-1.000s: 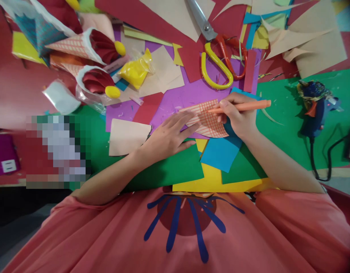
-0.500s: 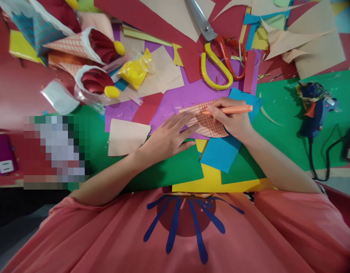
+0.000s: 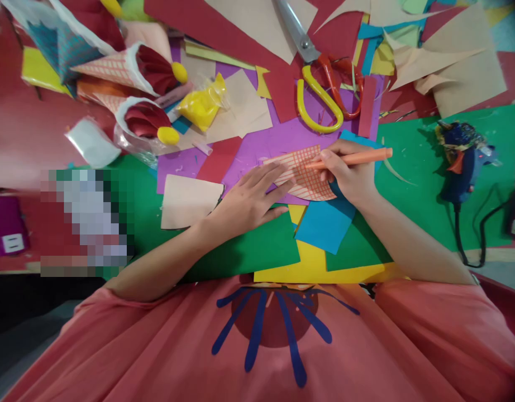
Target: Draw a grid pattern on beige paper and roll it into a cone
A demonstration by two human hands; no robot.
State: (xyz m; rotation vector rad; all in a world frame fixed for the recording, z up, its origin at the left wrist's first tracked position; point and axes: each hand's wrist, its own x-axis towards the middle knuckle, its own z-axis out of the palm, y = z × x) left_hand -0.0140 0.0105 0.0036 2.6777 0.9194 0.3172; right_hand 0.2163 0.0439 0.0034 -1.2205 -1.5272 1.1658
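While my left hand (image 3: 252, 195) lies, fingers spread, on the cream paper (image 3: 311, 181) atop the purple sheet (image 3: 257, 139), my right hand (image 3: 350, 172) grips an orange marker (image 3: 368, 156). Crosshatching covers the paper's right portion; leftward, only lengthwise lines show, so cross-strokes seemingly remain. Beyond lie gridded cones (image 3: 115, 70), already formed.
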